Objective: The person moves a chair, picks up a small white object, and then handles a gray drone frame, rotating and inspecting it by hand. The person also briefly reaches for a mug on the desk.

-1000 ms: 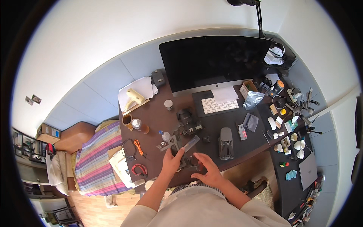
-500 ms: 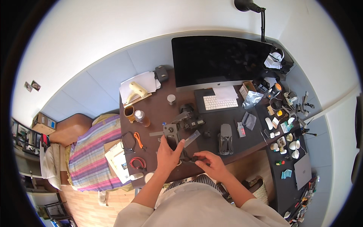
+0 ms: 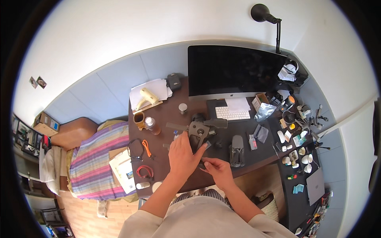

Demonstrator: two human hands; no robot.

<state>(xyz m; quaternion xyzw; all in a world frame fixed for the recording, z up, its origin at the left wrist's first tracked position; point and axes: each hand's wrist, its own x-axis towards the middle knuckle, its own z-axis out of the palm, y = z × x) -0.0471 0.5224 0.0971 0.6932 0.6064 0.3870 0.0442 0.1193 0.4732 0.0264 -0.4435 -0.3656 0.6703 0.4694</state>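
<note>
Striped cloth (image 3: 97, 158): hangs over the seat left of the desk's left edge.
Cables: orange cable (image 3: 147, 147) and red coil (image 3: 145, 171) lie near that edge.
Left hand (image 3: 183, 155): fingers wrapped around the grey drone (image 3: 198, 133), held above the desk (image 3: 166, 113) middle.
Right hand (image 3: 216, 168): at the front edge, fingertips pinched on a small dark part; what it is cannot be told.
Folded drone (image 3: 237, 150): lies right of the hands, bare desk between.
Keyboard (image 3: 233, 114): behind, below the monitor (image 3: 234, 71).

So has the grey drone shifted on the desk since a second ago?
Yes. The grey drone now sits nearer the white keyboard, held by the left hand; earlier it lay closer to the desk's front edge.
</note>
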